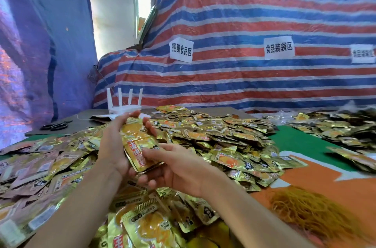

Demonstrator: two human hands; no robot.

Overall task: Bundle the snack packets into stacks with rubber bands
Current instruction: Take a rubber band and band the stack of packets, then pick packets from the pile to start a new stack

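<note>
A small stack of snack packets is being gripped by the left hand, with its fingers curled round the far end. The near end is being pinched by the right hand, thumb on the printed face and fingers underneath. Both hands are thus being closed on the one stack, close together and raised above the heap.

The stack is probably being held at both ends so that the packets can be squared edge to edge before a band goes on. No band is being shown round it or in either hand.

Directly below and beyond the hands, loose packets are being kept in a wide heap, presumably so that more can be drawn without reaching. The rubber bands are being kept in a tangled pile near the right forearm, apart from the stack, and a reach to that side is likely being called for next.

Farther off, scissors and a white router are being left at the table's back edge, in front of a striped tarpaulin.
</note>
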